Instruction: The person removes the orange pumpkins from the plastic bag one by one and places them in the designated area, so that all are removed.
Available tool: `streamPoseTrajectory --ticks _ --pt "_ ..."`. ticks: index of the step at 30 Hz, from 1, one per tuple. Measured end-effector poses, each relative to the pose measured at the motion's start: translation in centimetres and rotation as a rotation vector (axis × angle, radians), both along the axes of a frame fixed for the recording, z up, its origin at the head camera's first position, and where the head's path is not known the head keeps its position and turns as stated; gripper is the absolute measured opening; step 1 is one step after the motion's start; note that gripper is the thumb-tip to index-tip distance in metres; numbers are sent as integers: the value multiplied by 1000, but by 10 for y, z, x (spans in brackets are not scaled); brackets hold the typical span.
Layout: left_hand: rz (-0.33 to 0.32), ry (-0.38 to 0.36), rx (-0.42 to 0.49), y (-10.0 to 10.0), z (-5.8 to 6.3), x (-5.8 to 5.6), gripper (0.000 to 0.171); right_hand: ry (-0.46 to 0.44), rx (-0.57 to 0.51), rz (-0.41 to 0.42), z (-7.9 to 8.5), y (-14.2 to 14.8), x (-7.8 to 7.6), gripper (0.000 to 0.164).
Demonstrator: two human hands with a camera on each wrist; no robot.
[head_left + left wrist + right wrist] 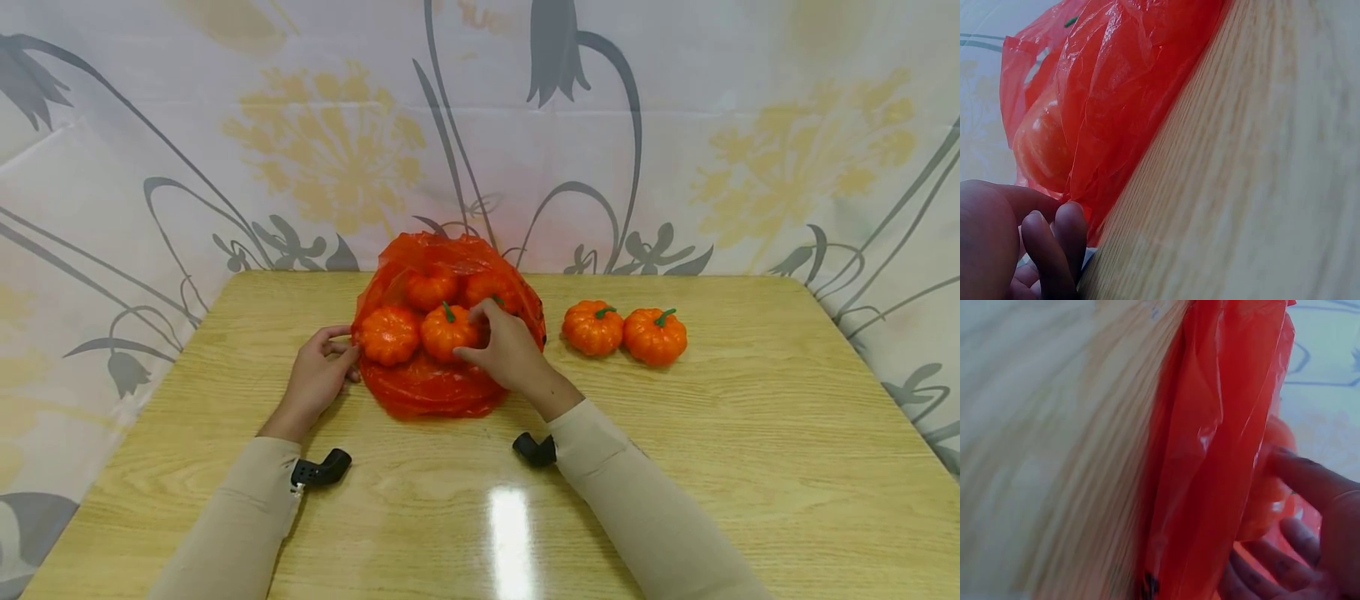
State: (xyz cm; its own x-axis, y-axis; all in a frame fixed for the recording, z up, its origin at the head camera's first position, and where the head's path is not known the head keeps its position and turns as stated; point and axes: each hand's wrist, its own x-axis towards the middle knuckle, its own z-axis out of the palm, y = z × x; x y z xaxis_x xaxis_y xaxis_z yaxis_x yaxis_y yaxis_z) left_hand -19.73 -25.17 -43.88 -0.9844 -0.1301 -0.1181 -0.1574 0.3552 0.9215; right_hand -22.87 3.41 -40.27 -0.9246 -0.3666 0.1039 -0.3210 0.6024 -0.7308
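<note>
Head view: I look down on a person's two bare hands at a red plastic bag (438, 396), which lies mouth open on a table (765, 417) with four orange toy-like pumpkins inside. At its edge, the left hand (315, 379) pinches the plastic between thumb and fingers; I judge this steadies the bag and holds its mouth wide. The right hand (510, 346) has thumb and fingers curled around the front right pumpkin (448, 333) inside the bag, a grasp that seems meant for controlling its position among the others. Two more pumpkins (655, 337) sit side by side on the table, right of the bag, apparently within easy reach of the right hand.

The tabletop is pale, wood-grained and glossy, with a white streak of reflected light near me. Behind it rises a pale backdrop (495, 158) printed with grey drooping flowers and yellow blooms.
</note>
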Motion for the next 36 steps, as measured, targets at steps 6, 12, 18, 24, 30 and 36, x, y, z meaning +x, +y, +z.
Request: streamPoseTrajectory --ticks 6,12,18,24,30,36 --pt "2 -1 -8 -1 0 1 44 44 -32 11 5 3 9 47" --pt "1 -1 -10 -1 -2 1 44 74 -43 35 9 2 16 48" --pt "-2 5 -14 -1 -2 1 44 135 -51 34 10 8 24 50" --pt "-3 9 -10 0 -3 0 43 188 -66 51 13 14 32 55" --pt "-10 22 -11 0 -3 -1 42 222 -77 52 16 18 39 57" --pt "-14 23 -12 0 -3 -1 43 249 -77 44 19 25 47 61"
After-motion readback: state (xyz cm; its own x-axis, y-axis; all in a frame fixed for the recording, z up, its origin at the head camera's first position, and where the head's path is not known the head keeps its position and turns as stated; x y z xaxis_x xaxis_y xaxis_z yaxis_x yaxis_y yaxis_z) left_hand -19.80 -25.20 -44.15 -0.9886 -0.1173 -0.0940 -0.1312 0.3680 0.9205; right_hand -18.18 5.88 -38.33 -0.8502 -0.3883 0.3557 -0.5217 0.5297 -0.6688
